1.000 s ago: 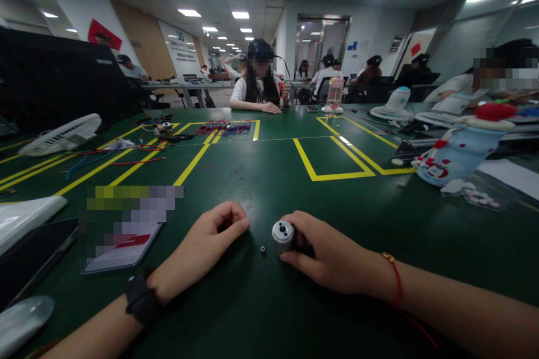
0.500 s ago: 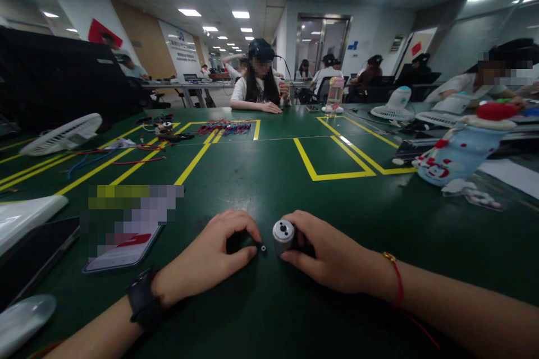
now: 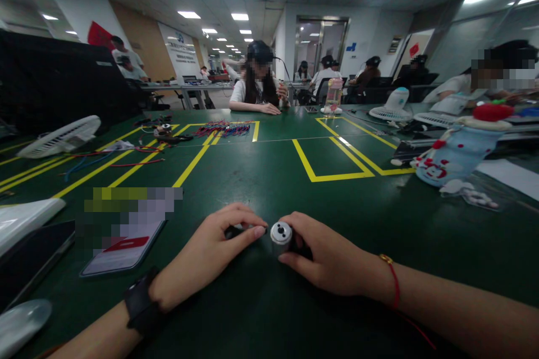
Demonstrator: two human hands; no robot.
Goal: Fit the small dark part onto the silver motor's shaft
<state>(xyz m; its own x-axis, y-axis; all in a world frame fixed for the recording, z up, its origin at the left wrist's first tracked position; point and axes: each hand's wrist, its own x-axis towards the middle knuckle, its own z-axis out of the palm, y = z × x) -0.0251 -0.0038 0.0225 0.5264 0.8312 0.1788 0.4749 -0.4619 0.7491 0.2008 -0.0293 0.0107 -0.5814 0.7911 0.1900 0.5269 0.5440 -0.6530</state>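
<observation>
In my right hand (image 3: 324, 252) is a small silver metal cylinder (image 3: 281, 242), upright on the green table, like a motor housing. Its round top face has a dark centre hole and two smaller ones. The thumb and fingers wrap it from the right. Just left of it, my left hand (image 3: 229, 238) is closed in a pinch, raised slightly over the table. Between thumb and index fingertips sits a small metal ring, mostly hidden, only a dark edge showing. The fingertips are close to the cylinder's top but apart from it.
A phone (image 3: 126, 247) lies left of my left hand, with a mouse (image 3: 23, 322) nearer me. Bundled red and blue wires (image 3: 227, 128) lie farther off. A blue cup (image 3: 457, 154) and a bagged item (image 3: 475, 197) stand right. Across the table sits a person (image 3: 256, 90).
The small ring that lay on the table by my left fingertips has been picked up. My left hand has risen and moved right, toward the cylinder. My right hand keeps its hold.
</observation>
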